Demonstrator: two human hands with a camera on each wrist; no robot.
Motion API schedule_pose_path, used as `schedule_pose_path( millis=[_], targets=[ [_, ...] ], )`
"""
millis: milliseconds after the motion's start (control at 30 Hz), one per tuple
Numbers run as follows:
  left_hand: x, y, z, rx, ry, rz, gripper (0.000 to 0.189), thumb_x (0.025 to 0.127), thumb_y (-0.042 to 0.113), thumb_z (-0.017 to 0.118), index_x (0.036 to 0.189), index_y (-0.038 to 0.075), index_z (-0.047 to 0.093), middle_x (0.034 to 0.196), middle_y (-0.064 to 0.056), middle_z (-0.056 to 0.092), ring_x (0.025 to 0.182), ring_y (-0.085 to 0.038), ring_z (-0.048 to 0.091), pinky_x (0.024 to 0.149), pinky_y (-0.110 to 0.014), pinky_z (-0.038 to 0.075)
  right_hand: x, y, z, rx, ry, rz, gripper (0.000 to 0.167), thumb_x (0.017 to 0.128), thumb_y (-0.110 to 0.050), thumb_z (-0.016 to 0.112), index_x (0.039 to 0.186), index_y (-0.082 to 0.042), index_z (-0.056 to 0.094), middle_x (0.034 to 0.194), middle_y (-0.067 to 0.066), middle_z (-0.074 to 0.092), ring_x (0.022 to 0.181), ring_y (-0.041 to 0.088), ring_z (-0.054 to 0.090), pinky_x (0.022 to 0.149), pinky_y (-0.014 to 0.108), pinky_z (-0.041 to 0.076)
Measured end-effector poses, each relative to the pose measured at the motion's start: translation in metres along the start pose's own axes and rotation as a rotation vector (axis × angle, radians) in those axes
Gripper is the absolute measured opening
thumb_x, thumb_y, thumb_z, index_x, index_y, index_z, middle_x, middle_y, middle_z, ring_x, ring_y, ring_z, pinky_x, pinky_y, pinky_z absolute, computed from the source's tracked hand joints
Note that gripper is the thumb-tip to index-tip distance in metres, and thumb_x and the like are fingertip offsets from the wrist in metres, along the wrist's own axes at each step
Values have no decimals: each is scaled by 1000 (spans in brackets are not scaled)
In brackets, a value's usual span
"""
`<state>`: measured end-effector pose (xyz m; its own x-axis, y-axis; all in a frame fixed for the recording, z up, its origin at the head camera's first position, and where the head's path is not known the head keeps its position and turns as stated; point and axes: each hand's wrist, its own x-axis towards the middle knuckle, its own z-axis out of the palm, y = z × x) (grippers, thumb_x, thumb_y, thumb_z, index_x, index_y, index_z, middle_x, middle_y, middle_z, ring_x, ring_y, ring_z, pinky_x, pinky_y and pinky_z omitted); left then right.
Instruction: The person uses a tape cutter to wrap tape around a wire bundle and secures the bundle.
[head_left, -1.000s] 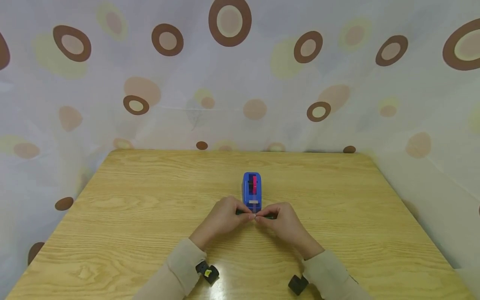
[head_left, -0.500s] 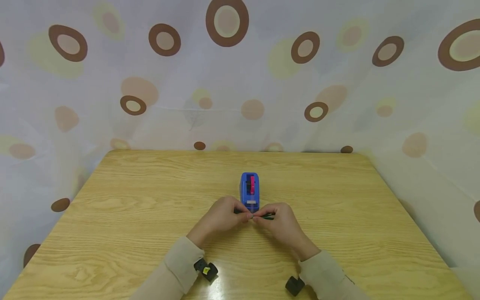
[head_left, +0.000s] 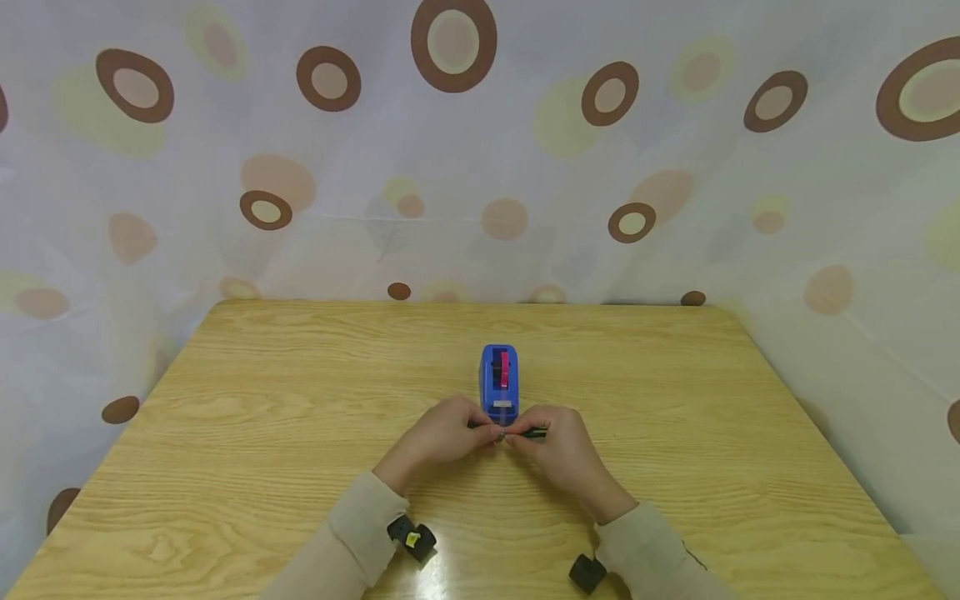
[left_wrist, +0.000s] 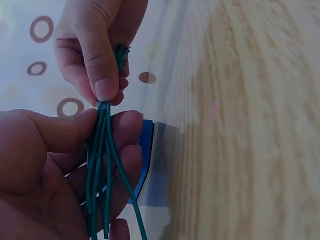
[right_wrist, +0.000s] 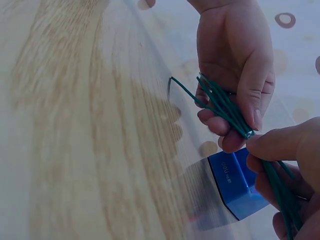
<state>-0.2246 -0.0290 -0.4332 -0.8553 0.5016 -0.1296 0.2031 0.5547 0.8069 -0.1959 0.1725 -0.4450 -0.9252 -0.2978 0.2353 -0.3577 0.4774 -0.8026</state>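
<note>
– Start at the fingertips. What are you gripping?
– Your left hand pinches a bundle of thin green wires between thumb and fingers; the wires fan out across its curled fingers. Your right hand pinches the same bundle just beside the left fingertips, its own share of wires trailing back under the palm.
– And at the pinch itself?
– A small shiny band shows around the wires, directly between your two thumbs. You have the bundle raised above the table.
– Next outward?
– Just beyond your fingertips stands a blue tape dispenser, its pale cutter edge facing you and a pink tape roll seated behind. A clear tape strip runs from that edge toward your fingers; whether its end is stuck to the wires cannot be told.
– Behind the fingers?
– Beige sleeves at both wrists, a black wrist camera on each.
– Farthest out?
– Below and around your fingers, a wood-grain table; well past them, a pale cloth printed with brown rings.
</note>
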Motion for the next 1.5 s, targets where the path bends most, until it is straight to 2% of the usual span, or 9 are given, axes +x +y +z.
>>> schedule_pose_path(
  millis=[167, 467, 567, 633, 700, 933, 1133, 1333, 1500],
  targets=[
    [0, 2, -1, -17, 11, 18, 19, 96, 19, 66, 89, 9, 80, 77, 4, 68, 69, -10, 50, 60, -27, 39, 1, 0, 1, 4, 16, -22, 11, 81, -1, 80, 81, -12, 78, 86, -7, 72, 85, 12, 67, 77, 30, 55],
    [-2, 3, 5, 57, 115, -23, 12, 92, 24, 72, 87, 18, 81, 86, 10, 68, 74, -10, 54, 63, -29, 45, 2, 2, 4, -6, 34, -13, 8, 80, -4, 82, 81, -12, 79, 84, -5, 73, 83, 13, 68, 74, 30, 55],
    [-3, 5, 6, 100, 145, -23, 11, 91, 25, 73, 88, 19, 81, 88, 10, 70, 77, -9, 57, 76, -38, 45, 2, 1, 4, 1, 21, 17, 5, 81, -6, 82, 82, -10, 79, 85, -5, 74, 83, 13, 68, 74, 30, 55],
    [-3, 5, 7, 134, 159, -16, 11, 91, 25, 73, 88, 20, 82, 88, 11, 71, 81, -8, 59, 84, -46, 41, 2, 0, 3, 4, 8, 47, 4, 81, -8, 82, 83, -9, 79, 86, -5, 74, 84, 12, 68, 75, 29, 55],
    [-2, 5, 8, 166, 171, -8, 11, 91, 27, 73, 89, 21, 82, 88, 12, 71, 83, -8, 61, 88, -50, 35, 3, -1, 2, 3, -4, 73, 4, 81, -10, 82, 84, -9, 79, 86, -6, 73, 85, 12, 68, 75, 29, 54],
    [0, 2, 9, 250, 199, 51, 9, 90, 27, 74, 89, 22, 82, 86, 12, 72, 83, -8, 63, 80, -45, 32, 5, -2, -5, -3, -74, 118, 4, 85, -12, 79, 89, -10, 79, 89, -4, 74, 85, 12, 66, 74, 28, 54],
    [0, 2, 11, 323, 237, 122, 8, 89, 26, 75, 88, 21, 82, 86, 12, 73, 84, -7, 65, 81, -46, 32, 10, -1, -12, 38, -152, 125, 5, 89, -8, 74, 91, -7, 78, 90, 2, 73, 83, 13, 68, 71, 26, 55],
    [1, 4, 12, 322, 242, 136, 7, 88, 25, 76, 87, 21, 82, 84, 13, 73, 85, -6, 65, 87, -49, 30, 16, -2, -18, 24, -209, 131, 4, 89, -8, 74, 89, -7, 78, 86, 1, 73, 78, 13, 66, 69, 28, 54],
    [3, 4, 13, 328, 255, 126, 7, 88, 26, 77, 86, 21, 82, 85, 13, 73, 86, -6, 65, 87, -49, 30, 20, -1, -18, 63, -240, 170, 5, 88, -10, 74, 90, -6, 77, 87, 1, 72, 77, 13, 65, 65, 30, 53]
  ],
)
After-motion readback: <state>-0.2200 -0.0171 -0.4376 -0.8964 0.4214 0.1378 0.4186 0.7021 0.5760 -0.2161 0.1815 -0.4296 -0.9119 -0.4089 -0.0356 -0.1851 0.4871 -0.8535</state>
